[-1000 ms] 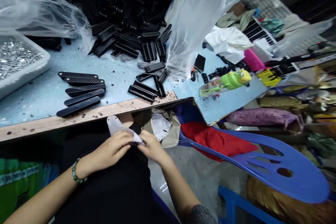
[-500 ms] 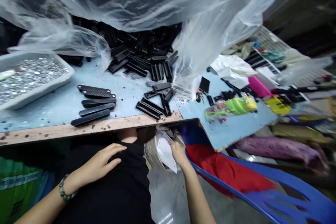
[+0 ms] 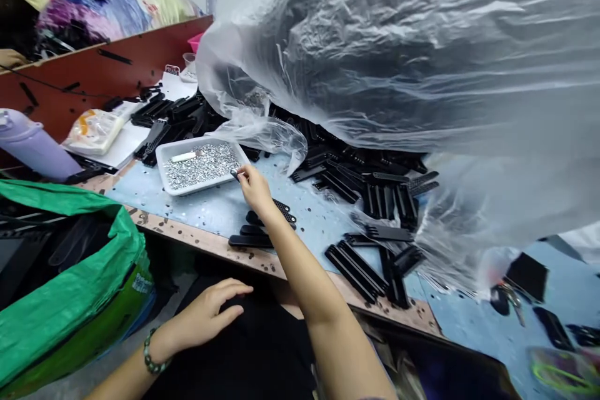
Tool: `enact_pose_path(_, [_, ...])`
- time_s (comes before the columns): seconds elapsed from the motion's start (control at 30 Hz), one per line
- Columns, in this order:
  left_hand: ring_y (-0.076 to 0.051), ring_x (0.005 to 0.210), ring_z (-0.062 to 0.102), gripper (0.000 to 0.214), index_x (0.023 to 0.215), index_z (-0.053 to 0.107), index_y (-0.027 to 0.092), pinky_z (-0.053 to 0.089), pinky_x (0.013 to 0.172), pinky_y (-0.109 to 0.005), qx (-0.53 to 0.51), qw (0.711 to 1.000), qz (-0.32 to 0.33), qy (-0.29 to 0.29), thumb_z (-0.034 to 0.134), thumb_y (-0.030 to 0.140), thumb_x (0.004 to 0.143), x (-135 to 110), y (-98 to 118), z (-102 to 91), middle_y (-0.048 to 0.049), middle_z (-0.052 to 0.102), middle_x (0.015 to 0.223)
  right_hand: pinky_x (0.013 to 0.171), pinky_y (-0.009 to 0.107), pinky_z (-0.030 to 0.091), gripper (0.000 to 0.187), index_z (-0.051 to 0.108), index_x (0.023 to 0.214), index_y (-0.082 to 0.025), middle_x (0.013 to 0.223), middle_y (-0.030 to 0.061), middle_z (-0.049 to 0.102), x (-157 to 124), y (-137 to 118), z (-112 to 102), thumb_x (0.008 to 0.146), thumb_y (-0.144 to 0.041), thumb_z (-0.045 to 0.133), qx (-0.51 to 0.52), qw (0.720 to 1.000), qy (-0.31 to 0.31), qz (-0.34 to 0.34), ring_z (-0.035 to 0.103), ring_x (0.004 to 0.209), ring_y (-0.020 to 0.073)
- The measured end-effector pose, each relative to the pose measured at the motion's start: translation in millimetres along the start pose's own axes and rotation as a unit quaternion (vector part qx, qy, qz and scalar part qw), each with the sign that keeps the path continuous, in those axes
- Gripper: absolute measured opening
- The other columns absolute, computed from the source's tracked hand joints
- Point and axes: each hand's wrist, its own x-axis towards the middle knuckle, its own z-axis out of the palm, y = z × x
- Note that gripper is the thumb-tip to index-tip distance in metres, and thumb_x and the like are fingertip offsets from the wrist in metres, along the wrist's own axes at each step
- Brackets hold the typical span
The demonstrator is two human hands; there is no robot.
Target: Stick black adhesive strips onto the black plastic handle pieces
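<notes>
My right hand (image 3: 254, 187) is stretched over the table at the near right corner of a white tray (image 3: 169, 189). Its thumb and fingers pinch a small black piece (image 3: 235, 174), too small to name further. Inside the tray are many small shiny metal pieces (image 3: 206, 169) and a white-handled tool (image 3: 184, 157). Below my right forearm, several flat black plastic pieces (image 3: 250, 240) lie at the table edge, partly hidden by the arm. My left hand (image 3: 206, 314) rests above my dark-clothed lap, fingers apart, holding nothing.
A big clear plastic bag (image 3: 375, 75) bulges over the back, with black parts (image 3: 337, 178) spilling out. More black parts (image 3: 354, 269) lie at the front edge. A green bag (image 3: 126, 244) stands at left, near a purple bottle (image 3: 40, 144). Keys (image 3: 515, 306) lie at right.
The view has swung left. My right hand has gone from the white paper below the table edge up to the tray, now pinching a small black piece. My left hand stays over my lap.
</notes>
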Motion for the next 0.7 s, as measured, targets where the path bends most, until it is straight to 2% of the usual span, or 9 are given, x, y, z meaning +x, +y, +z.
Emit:
enact_pose_path(0.07, [-0.013,0.127,0.049,0.039,0.134,0.053,0.028,0.036,0.114,-0.028,-0.012,1.0,-0.013,0.02,0.045,0.035,0.096,-5.1,-5.1,-5.8,-0.0026,0.052,0.137,0.089,0.033,0.042,0.012,0.056,0.096,-0.02,0.104,0.0063,0.063,23.8,0.8,10.1,0.091,-0.02,0.046,-0.031,0.999,-0.01,0.027,0.058,0.099,0.0207])
enact_pose_path(0.13, [-0.014,0.128,0.049,0.039,0.133,0.054,0.028,0.037,0.114,-0.029,-0.021,0.999,-0.018,0.042,0.045,0.035,0.096,-6.2,-6.8,-15.1,-0.0029,0.052,0.137,0.086,0.036,0.043,0.008,0.055,0.095,-0.02,0.099,0.0079,0.064,33.7,3.9,14.2,0.091,-0.024,0.049,-0.061,0.996,-0.021,0.062,0.06,0.095,0.0238])
enact_pose_path(0.23, [-0.014,0.121,0.054,0.037,0.13,0.057,0.027,0.042,0.109,-0.028,-0.037,0.995,0.002,0.091,0.047,0.035,0.096,-0.1,-0.1,-40.7,-0.0041,0.056,0.133,0.082,0.036,0.044,0.022,0.05,0.105,-0.019,0.092,0.0093,0.065,37.2,7.1,14.4,0.09,-0.034,0.056,-0.092,0.99,-0.028,0.107,0.062,0.089,0.0259])
enact_pose_path(0.3, [-0.015,0.114,0.059,0.036,0.126,0.06,0.024,0.047,0.103,-0.028,-0.049,0.985,0.022,0.161,0.049,0.036,0.095,6.9,9.7,-65.2,-0.006,0.06,0.126,0.083,0.037,0.044,0.035,0.046,0.113,-0.016,0.096,0.0129,0.065,38.9,6.8,13.2,0.088,-0.037,0.059,-0.107,0.986,-0.024,0.125,0.062,0.093,0.0276])
enact_pose_path(0.4, [-0.016,0.111,0.06,0.036,0.122,0.063,0.021,0.049,0.097,-0.028,-0.062,0.952,0.036,0.298,0.05,0.041,0.094,16.7,26.1,-100.8,-0.0077,0.062,0.121,0.089,0.039,0.043,0.049,0.043,0.118,-0.012,0.113,0.0211,0.06,42.9,3.6,11.1,0.085,-0.042,0.064,-0.121,0.983,-0.011,0.135,0.059,0.106,0.0308])
enact_pose_path(0.47, [-0.016,0.112,0.06,0.037,0.121,0.062,0.022,0.05,0.095,-0.026,-0.066,0.936,0.041,0.343,0.051,0.043,0.093,21.6,34.6,-114.3,-0.0072,0.062,0.121,0.092,0.039,0.043,0.052,0.043,0.117,-0.011,0.12,0.0231,0.056,44.0,0.6,9.7,0.083,-0.043,0.066,-0.123,0.983,-0.006,0.136,0.056,0.112,0.0318])
enact_pose_path(0.57, [-0.016,0.11,0.061,0.037,0.12,0.062,0.022,0.05,0.094,-0.025,-0.065,0.936,0.045,0.342,0.052,0.045,0.092,26.8,39.4,-113.5,-0.0066,0.062,0.12,0.095,0.039,0.043,0.053,0.046,0.117,-0.011,0.122,0.0209,0.056,40.2,-2.8,7.5,0.081,-0.043,0.068,-0.121,0.983,-0.003,0.141,0.055,0.114,0.0304])
enact_pose_path(0.7, [-0.017,0.109,0.063,0.043,0.118,0.062,0.021,0.049,0.097,-0.026,-0.076,0.946,0.016,0.315,0.057,0.051,0.087,32.4,30.8,-95.5,-0.0057,0.064,0.118,0.092,0.035,0.047,0.065,0.047,0.122,-0.014,0.125,0.0153,0.056,30.8,0.8,3.5,0.077,-0.055,0.07,-0.114,0.981,0.007,0.154,0.057,0.112,0.0266])
